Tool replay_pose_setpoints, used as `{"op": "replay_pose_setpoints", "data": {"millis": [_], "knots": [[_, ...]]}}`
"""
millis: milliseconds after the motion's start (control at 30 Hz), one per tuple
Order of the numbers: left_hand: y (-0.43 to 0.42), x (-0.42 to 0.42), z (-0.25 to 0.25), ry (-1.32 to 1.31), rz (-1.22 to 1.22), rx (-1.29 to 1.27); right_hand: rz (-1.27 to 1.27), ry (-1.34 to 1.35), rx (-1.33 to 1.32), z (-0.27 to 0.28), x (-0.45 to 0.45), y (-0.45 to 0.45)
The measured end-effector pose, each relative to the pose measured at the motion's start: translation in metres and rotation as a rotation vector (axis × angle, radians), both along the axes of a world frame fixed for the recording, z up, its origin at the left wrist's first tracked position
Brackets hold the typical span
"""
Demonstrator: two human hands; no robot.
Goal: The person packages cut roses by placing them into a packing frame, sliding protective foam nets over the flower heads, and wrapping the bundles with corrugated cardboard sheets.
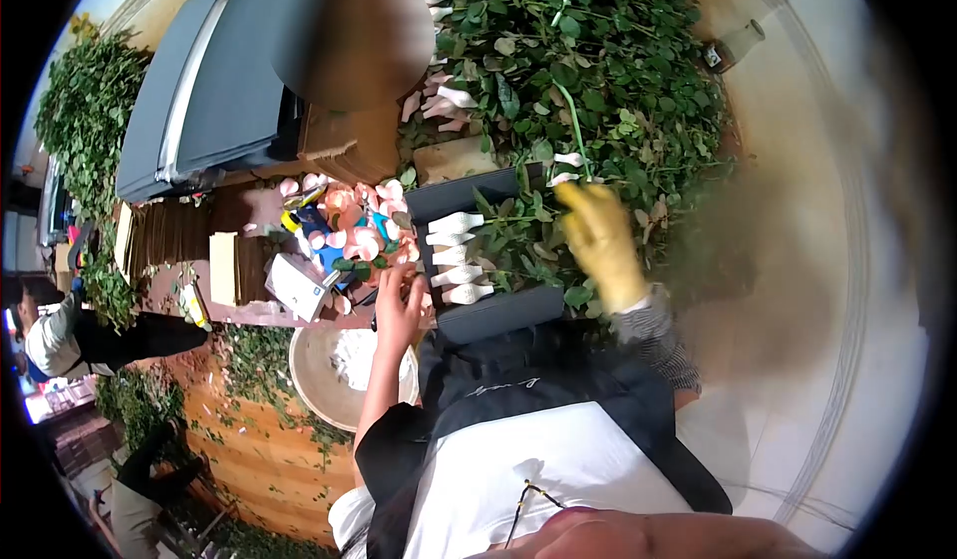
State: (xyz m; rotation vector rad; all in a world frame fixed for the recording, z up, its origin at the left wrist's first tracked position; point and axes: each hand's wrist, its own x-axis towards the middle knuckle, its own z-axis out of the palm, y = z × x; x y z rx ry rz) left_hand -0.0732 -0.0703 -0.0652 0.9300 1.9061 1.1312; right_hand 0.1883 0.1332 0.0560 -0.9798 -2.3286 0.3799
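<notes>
My right hand (601,245), in a yellow glove, is over the leafy stems beside a white-sleeved flower head (563,177); whether it grips a stem is hidden. My bare left hand (399,305) is at the table edge, left of a black tray (503,317), its fingers bent; what they hold, if anything, is too small to tell. Several flower heads in white net sleeves (462,275) lie in a column at the tray's left side, their green stems pointing right.
Pink petals (364,240) and a white box (299,285) litter the table left of the tray. Below stands a round bin (302,365). Dark boards (234,71), a leafy pile (638,71) and a glass bottle (735,47) lie farther off. A co-worker (60,335) is at far left.
</notes>
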Motion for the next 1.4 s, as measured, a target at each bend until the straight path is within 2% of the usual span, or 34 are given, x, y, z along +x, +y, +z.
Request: {"op": "replay_pose_setpoints", "data": {"millis": [33, 67, 133, 167, 233, 267, 333, 367, 433, 533, 567, 600, 667, 733, 767, 800, 833, 867, 900, 933, 967, 1000, 1033, 1067, 1100, 1133, 1167, 1200, 1267, 1333, 1400], "knots": [[-0.002, 0.001, 0.000, 0.034, 0.046, 0.018, 0.176, 0.014, -0.104, 0.005, -0.024, -0.012], [-0.003, 0.002, -0.009, 0.026, 0.055, 0.001, 0.415, 0.173, -0.052, -0.007, -0.047, -0.025], [0.005, 0.005, 0.020, 0.130, -0.129, -0.148, 0.679, -0.028, -0.154, -0.017, -0.074, -0.045], [0.008, 0.006, 0.028, 0.161, -0.207, -0.132, 0.730, -0.032, -0.218, -0.030, -0.075, -0.048], [0.011, 0.005, 0.038, 0.341, -0.351, -0.275, 0.861, 0.007, -0.324, -0.069, -0.067, -0.040], [0.013, 0.004, 0.041, 0.406, -0.392, -0.298, 0.779, -0.299, -0.490, -0.052, -0.057, -0.032], [0.016, 0.006, 0.039, 0.457, -0.504, -0.340, 0.676, -0.654, -0.473, -0.031, -0.052, -0.023], [0.018, 0.008, 0.034, 0.418, -0.498, -0.226, 0.674, -0.658, -0.485, -0.033, -0.056, -0.023], [0.025, 0.011, 0.025, 0.343, -0.486, -0.196, 0.719, -0.997, -0.331, -0.037, -0.070, -0.021], [0.021, 0.007, 0.017, 0.237, -0.440, -0.081, 0.723, -1.117, -0.213, -0.063, -0.085, -0.028], [0.017, 0.006, 0.017, 0.063, -0.378, -0.035, 0.704, -1.247, -0.269, -0.057, -0.096, -0.030], [0.013, 0.005, 0.017, -0.111, -0.315, 0.012, 0.704, -1.247, -0.273, -0.057, -0.102, -0.033], [0.004, 0.002, 0.019, -0.163, -0.283, 0.027, 0.660, -1.364, -0.250, -0.056, -0.105, -0.039], [-0.005, 0.003, 0.023, -0.297, -0.196, 0.024, 0.687, -1.361, -0.209, -0.062, -0.102, -0.042], [-0.014, 0.001, 0.007, -0.392, -0.145, 0.112, 0.640, -1.383, -0.197, -0.061, -0.102, -0.043], [-0.028, -0.004, 0.008, -0.288, 0.169, 0.099, 0.593, -1.405, -0.187, -0.061, -0.102, -0.045], [-0.037, -0.030, 0.008, -0.369, 0.370, 0.206, 0.584, -1.403, -0.195, -0.062, -0.098, -0.042], [-0.045, -0.056, 0.011, -0.430, 0.563, 0.335, 0.650, -1.247, -0.223, -0.063, -0.088, -0.039], [-0.057, -0.077, 0.021, -0.531, 0.554, 0.539, 0.717, -1.087, -0.238, -0.064, -0.078, -0.031], [-0.053, -0.080, 0.033, -0.122, 0.516, 0.440, 0.776, -0.927, -0.247, -0.064, -0.070, -0.023], [-0.052, -0.080, 0.044, -0.078, 0.407, 0.309, 0.822, -0.556, -0.365, -0.056, -0.062, -0.017], [-0.050, -0.075, 0.049, -0.037, 0.302, 0.178, 0.834, -0.564, -0.365, -0.045, -0.066, -0.016], [-0.037, -0.063, 0.043, -0.123, 0.229, 0.279, 0.719, -0.560, -0.255, -0.033, -0.070, -0.017], [-0.030, -0.054, 0.028, -0.208, 0.190, 0.142, 0.597, -0.548, -0.150, -0.028, -0.074, -0.021], [-0.012, -0.039, 0.032, -0.051, 0.088, -0.050, 0.505, -0.802, -0.171, -0.039, -0.076, -0.022], [0.003, -0.019, 0.011, -0.044, 0.050, 0.097, 0.502, -0.801, -0.172, -0.053, -0.080, -0.023], [0.018, -0.006, 0.031, 0.176, -0.078, -0.074, 0.517, -0.920, -0.134, -0.067, -0.083, -0.023], [0.027, 0.005, 0.025, 0.313, -0.136, 0.012, 0.539, -1.041, -0.092, -0.070, -0.086, -0.023], [0.036, 0.010, 0.017, 0.288, -0.306, -0.048, 0.563, -1.048, -0.136, -0.073, -0.084, -0.020], [0.035, 0.008, 0.010, 0.207, -0.289, 0.058, 0.517, -0.938, -0.175, -0.077, -0.078, -0.021], [0.025, -0.001, 0.001, 0.107, -0.116, 0.130, 0.507, -0.943, -0.188, -0.075, -0.084, -0.023]]}}
